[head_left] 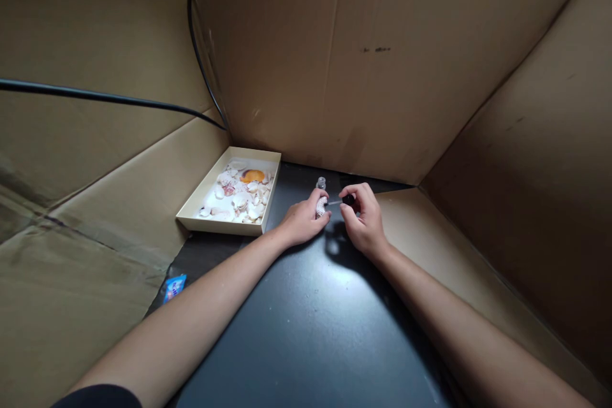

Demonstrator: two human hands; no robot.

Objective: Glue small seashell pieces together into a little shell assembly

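Near the back of the dark table, my left hand (305, 220) is closed around a small whitish, bumpy shell (321, 206), with thumb and fingers on its sides. Just beyond those fingers stands a small clear glass bottle (322, 182); its lower part is hidden, and I cannot tell whether the hand touches it. My right hand (364, 220) pinches the black cap of an applicator (349, 200). Its thin stem points left, with the dark tip at or very close to the shell.
A shallow cream tray (220, 227) with several seashells (241, 201) and an orange shell (252, 176) sits at the left. A blue packet (174, 287) lies by the left forearm. Cardboard walls (382, 76) enclose the table (306, 344); a black cable (119, 100) crosses the left side.
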